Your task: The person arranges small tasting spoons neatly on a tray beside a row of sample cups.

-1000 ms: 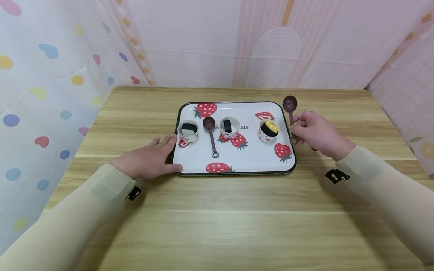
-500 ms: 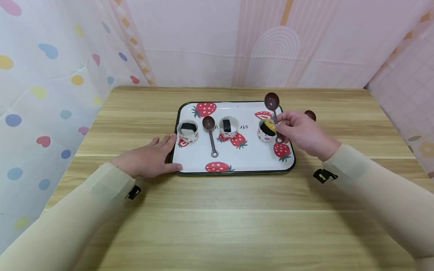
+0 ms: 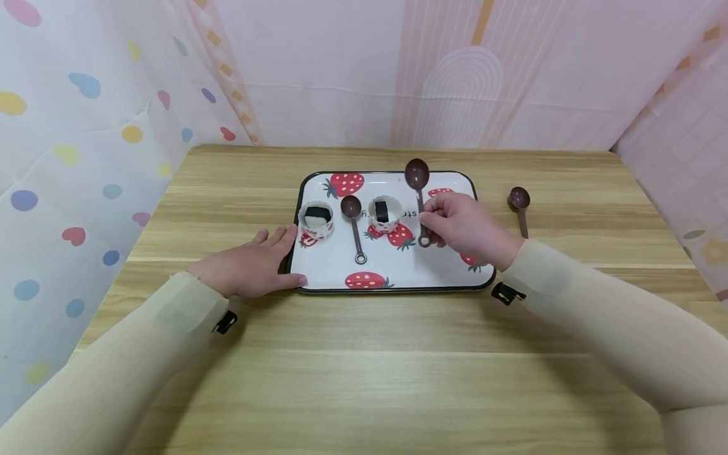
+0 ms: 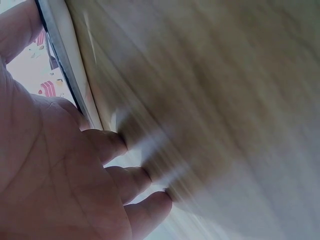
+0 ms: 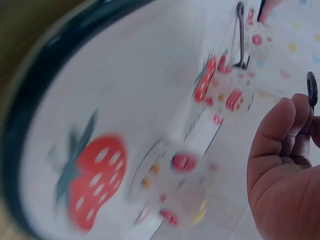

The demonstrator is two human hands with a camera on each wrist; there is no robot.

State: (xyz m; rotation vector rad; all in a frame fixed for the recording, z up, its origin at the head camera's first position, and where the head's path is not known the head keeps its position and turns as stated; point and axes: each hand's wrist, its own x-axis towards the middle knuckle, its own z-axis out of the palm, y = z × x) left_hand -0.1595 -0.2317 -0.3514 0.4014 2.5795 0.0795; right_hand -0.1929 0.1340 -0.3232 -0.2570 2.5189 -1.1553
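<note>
Over the white strawberry-print tray (image 3: 318, 273), my right hand (image 3: 469, 229) pinches a brown measuring spoon (image 3: 418, 174) by its handle, bowl pointing away. My left hand (image 3: 250, 265) rests at the tray's left edge, thumb on the rim and fingers extended along the side. A smaller brown measuring spoon (image 3: 356, 235) lies on the tray between the left paper cup (image 3: 318, 233) and the middle paper cup (image 3: 388, 227). Both cups hold a white piece with a black band. The right-hand cup (image 5: 175, 187) is hidden by my hand in the head view, but shows in the right wrist view.
Another brown measuring spoon (image 3: 519, 198) lies on the wooden table (image 3: 352, 373) right of the tray, its handle end partly behind my right sleeve (image 3: 591, 316). Patterned curtains (image 3: 335, 82) hang behind and beside the table.
My right hand has carried the measuring spoon leftward from beyond the tray's right edge, past the right-hand cup. The spoon left on the table is now uncovered. The left hand stays put.
</note>
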